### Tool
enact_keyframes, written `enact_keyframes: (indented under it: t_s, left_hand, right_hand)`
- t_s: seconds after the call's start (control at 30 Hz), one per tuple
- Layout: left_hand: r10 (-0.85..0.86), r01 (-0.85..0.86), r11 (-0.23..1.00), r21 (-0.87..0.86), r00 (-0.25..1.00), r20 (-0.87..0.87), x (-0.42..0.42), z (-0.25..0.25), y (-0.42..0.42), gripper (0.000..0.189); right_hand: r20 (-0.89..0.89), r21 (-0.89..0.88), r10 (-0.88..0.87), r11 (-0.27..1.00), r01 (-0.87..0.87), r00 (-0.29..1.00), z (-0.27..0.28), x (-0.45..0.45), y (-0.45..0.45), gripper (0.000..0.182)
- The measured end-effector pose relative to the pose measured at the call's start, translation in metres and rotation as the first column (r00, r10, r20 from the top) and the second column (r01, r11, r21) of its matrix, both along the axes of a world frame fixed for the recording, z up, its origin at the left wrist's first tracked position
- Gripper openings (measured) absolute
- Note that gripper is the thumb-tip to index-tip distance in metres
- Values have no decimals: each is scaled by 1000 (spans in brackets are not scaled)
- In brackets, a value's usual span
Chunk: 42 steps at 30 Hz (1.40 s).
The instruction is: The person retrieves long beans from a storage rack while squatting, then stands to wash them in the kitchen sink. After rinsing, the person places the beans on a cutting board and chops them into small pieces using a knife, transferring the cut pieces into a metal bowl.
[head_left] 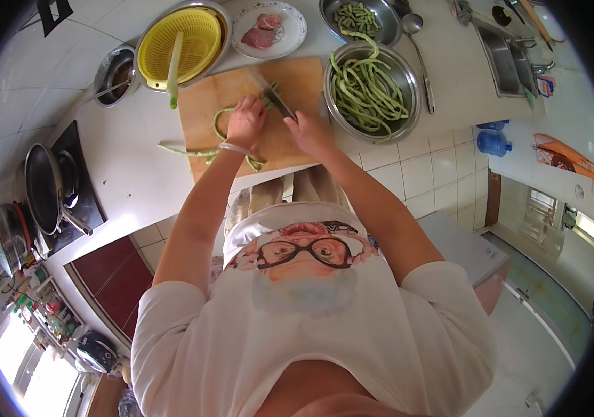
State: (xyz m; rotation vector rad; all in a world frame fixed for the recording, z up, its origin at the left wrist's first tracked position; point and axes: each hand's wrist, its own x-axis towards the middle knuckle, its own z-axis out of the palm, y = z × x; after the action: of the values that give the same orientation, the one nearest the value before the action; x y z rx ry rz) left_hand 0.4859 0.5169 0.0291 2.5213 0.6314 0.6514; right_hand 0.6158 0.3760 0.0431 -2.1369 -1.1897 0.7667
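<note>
My left hand (247,119) is closed over long green beans (220,122) on the wooden cutting board (297,78), and some of the beans trail past the board's left edge. My right hand (308,133) grips the handle of a kitchen knife (277,100); its blade, blurred at the tip, slants up and left beside my left fingers. A few bean pieces lie by the blade, partly hidden. Right of the board, a steel bowl holds whole long beans (367,94). Behind it, cut bean pieces (357,20) lie in a smaller steel bowl (392,23).
A yellow colander (156,57) in a steel basin stands at the board's back left, with a green onion stalk (175,68) across it. Behind the board is a plate (293,31) with raw meat (259,38). A ladle (425,73) lies right; a frying pan (41,187) sits far left.
</note>
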Motion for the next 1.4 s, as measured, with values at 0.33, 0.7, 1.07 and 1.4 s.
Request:
enact_keyframes:
  t_s: [0.33,0.7,1.07,1.4]
  left_hand:
    - [125,-110,987,118,984,-128,-19,32,-1,47]
    - [28,-33,999,-33,989,-147,-23,-1,-2,16]
    - [97,-97,995,-2,994,-59,-25,-3,-10,13]
    - [101,-96,992,87,994,-46,-23,-13,-10,10]
  right_hand:
    - [296,34,186,978,-205,937,36,2,-16,21]
    - [269,-311,266,934,-177,926,53,-9,15,21]
    - [256,-258,178,960,-111,950,58,-9,21,26]
    - [177,-245,167,962,-121,970,30,-30,28,22]
